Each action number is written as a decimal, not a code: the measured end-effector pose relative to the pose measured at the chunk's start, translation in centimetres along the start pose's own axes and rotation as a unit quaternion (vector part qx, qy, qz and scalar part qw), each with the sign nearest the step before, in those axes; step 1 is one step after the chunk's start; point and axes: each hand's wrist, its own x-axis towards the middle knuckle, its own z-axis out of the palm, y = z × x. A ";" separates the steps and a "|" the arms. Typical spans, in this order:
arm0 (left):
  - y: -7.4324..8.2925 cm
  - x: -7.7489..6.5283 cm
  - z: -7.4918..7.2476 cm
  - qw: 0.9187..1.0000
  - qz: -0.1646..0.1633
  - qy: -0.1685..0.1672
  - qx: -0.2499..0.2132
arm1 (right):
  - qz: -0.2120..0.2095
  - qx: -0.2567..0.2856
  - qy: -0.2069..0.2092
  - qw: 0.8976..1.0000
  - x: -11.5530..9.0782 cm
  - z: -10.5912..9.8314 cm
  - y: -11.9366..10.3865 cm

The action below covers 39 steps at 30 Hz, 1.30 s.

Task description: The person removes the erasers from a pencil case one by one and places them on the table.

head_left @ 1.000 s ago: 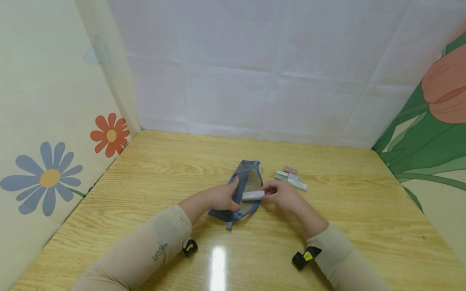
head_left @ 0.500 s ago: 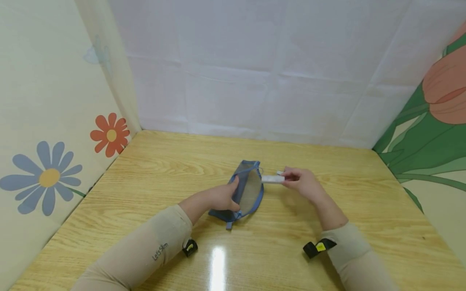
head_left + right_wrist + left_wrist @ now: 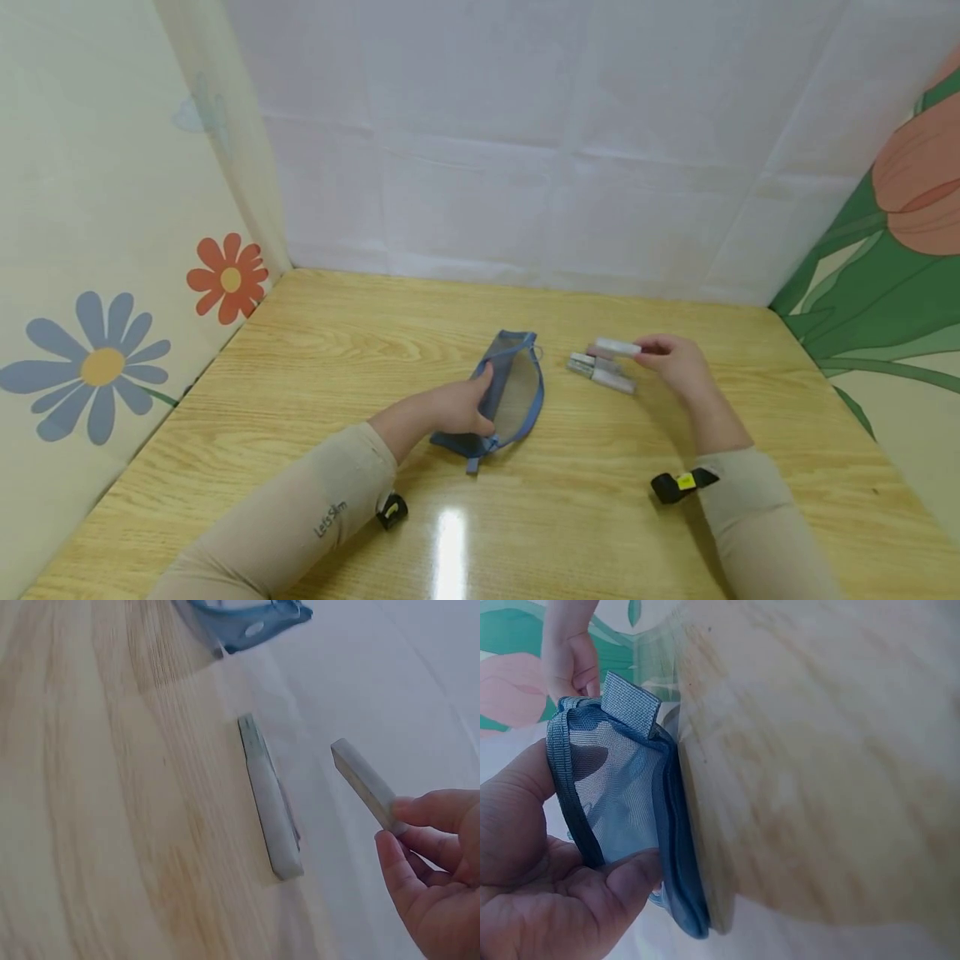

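Observation:
My left hand (image 3: 456,407) grips the near side of a blue mesh zip pouch (image 3: 525,396), which stands on the table with its mouth gaping to the right. In the left wrist view, thumb and fingers are bent about the pouch's (image 3: 622,780) trimmed edge. Between thumb and fingertips, my right hand (image 3: 678,371) pinches one end of a pale grey rectangular bar (image 3: 617,347). The bar (image 3: 366,784) is raised beside a small group of similar bars (image 3: 271,814) on the table. One bar in that group (image 3: 613,382) has a greenish end, and a pinkish one is partly hidden.
The wood-grain table (image 3: 337,333) meets a white cloth backdrop (image 3: 465,167) at its far edge. Flower-printed panels (image 3: 105,367) stand along both sides. Black straps with a yellow mark (image 3: 684,482) sit at both wrists.
My right hand has drawn the pale bar out of the pouch's mouth and carried it right and away, over to the group of bars. The left hand and pouch stay in place.

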 end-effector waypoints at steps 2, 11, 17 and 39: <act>0.0 0.0 0.0 1.000 0.001 0.001 0.002 | 0.004 -0.001 0.004 1.000 0.1 -0.4 0.4; 0.1 -0.2 0.0 1.000 0.007 0.001 0.001 | 0.011 -0.013 0.014 1.000 0.4 -1.4 2.4; -0.1 0.0 0.1 1.000 0.009 0.001 -0.004 | 0.025 -0.007 0.007 1.000 0.4 -1.6 3.5; 0.0 -0.1 0.0 1.000 0.002 0.001 -0.001 | 0.060 -0.042 -0.013 0.997 0.8 -0.4 4.1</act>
